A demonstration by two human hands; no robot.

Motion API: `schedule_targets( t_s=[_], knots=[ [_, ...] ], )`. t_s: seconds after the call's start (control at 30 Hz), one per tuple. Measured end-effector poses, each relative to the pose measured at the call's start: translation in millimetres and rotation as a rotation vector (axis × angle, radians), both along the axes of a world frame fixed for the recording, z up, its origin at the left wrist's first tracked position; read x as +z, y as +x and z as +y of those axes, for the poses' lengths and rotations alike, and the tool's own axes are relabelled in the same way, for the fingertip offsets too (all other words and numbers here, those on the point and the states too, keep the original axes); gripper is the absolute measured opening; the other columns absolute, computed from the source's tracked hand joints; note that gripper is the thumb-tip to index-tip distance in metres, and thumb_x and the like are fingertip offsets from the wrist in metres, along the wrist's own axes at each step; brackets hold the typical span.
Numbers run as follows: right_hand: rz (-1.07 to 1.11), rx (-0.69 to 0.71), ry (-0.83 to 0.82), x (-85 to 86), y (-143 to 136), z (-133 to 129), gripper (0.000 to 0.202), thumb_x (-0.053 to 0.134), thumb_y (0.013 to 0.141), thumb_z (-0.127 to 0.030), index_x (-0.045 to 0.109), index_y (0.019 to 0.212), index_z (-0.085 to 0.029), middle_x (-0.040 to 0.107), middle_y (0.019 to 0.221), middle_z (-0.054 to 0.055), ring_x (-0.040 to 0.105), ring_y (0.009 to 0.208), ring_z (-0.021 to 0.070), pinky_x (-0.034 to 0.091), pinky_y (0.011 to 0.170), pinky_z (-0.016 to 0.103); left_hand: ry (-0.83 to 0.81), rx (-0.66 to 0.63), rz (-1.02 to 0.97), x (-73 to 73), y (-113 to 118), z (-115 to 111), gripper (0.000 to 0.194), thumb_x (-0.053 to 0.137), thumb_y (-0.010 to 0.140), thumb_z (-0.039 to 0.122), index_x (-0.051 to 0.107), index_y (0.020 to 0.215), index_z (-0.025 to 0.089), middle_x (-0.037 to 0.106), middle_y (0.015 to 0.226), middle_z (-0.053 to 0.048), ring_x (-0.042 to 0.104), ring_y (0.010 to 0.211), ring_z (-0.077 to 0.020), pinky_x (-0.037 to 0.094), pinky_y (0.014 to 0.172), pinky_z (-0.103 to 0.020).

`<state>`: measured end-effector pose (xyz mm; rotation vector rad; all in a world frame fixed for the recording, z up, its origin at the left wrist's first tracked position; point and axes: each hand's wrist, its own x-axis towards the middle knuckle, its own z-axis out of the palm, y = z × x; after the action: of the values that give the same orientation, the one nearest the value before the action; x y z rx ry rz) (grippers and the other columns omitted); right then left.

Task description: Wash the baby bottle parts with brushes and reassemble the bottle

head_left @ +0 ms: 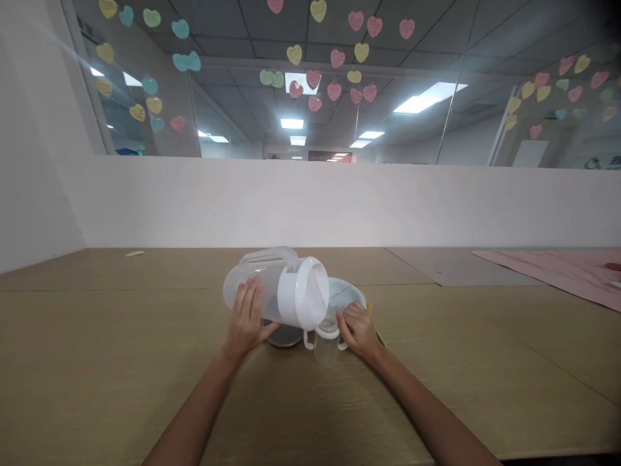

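Note:
My left hand (pixel 247 317) supports a translucent plastic pitcher (pixel 264 288) from its near side, fingers against the wall and thumb underneath. The pitcher lies tipped over, its white lid end (pixel 310 291) facing right and its handle on top. Just below that end stands a small clear cup (pixel 326 349) with a white rim and two white side handles. My right hand (pixel 359 330) is closed at the cup's upper right side, around its right handle as far as I can see. Whether liquid is flowing cannot be made out.
Behind the cup sits a pale bowl (pixel 347 290), partly hidden. A dark grey round dish (pixel 285 336) lies under the pitcher. Yellow and green edges show behind my right hand. A pink cloth (pixel 557 268) lies at the far right, and a white wall (pixel 291 204) bounds the table.

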<state>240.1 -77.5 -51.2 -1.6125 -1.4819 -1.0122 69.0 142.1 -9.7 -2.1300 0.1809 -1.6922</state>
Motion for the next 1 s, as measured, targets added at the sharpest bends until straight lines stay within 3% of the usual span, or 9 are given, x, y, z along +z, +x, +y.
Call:
schedule_targets(
  t_s=[1.0],
  knots=[
    [0.015,-0.011,-0.013,-0.2,-0.5,0.0,0.036,0.038,0.088,-0.016,0.039,0.052,-0.018,0.037,0.051,-0.002,0.034,0.054,0.0115,0.028,0.060,0.027,0.068,0.022,-0.040,1.6,-3.0,-4.2,0.078,0.056,0.078,0.050,0.026,0.135,0.006,0.035,0.137,-0.027,0.032,0.129,-0.0354,0.038,0.098,-0.053]
  ],
)
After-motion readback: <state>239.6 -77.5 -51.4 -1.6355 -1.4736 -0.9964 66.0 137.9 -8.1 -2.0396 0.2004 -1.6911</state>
